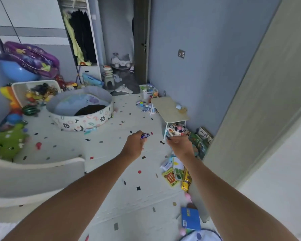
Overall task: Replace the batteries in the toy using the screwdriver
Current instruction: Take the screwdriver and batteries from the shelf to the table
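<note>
The person stood in a playroom with both arms stretched out over a pale floor mat [111,153] dotted with little coloured shapes. The left hand [135,145] was curled tight around some blue batteries [145,135], and their ends stuck out past the fingers. The right hand [179,146] was closed around a small dark thing [168,137] that poked out at the top; it may have been the screwdriver, but it was too small to tell for sure. The two hands were near each other but did not touch. The toy [178,130], round and white with bright buttons, sat on the floor under a little low table [169,108] by the blue wall, just past the right hand. Picture books [174,173] lay scattered on the mat beside the right arm. A round ball pit [82,108] sat farther back on the left, near a bin of toys [35,93].
</note>
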Demonstrator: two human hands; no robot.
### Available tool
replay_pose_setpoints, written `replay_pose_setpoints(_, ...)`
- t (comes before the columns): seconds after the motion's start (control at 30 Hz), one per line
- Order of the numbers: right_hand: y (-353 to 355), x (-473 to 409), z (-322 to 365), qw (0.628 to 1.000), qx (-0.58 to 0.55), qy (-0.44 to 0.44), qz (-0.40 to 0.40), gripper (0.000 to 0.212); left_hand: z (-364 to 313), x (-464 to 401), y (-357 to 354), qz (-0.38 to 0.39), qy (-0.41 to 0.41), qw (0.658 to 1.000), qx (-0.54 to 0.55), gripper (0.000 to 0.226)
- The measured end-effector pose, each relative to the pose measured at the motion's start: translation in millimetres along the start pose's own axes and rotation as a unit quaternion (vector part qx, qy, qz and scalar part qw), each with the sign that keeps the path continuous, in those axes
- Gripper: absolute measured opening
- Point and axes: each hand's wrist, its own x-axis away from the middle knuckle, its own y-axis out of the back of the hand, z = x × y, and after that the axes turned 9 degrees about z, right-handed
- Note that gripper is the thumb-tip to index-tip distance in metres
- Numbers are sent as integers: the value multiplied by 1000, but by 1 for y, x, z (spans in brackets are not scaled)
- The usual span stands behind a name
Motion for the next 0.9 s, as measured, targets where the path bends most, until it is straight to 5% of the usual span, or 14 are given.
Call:
replay_pose_setpoints(0.5,-62,-325,43,999,0,5,32,37,71,-302,78,-27,30,997,-60,15)
replay_pose_setpoints(0.9,-109,-605,79,995,-72,-70,-22,43,149,-607,143,56,15,997,-57,12)
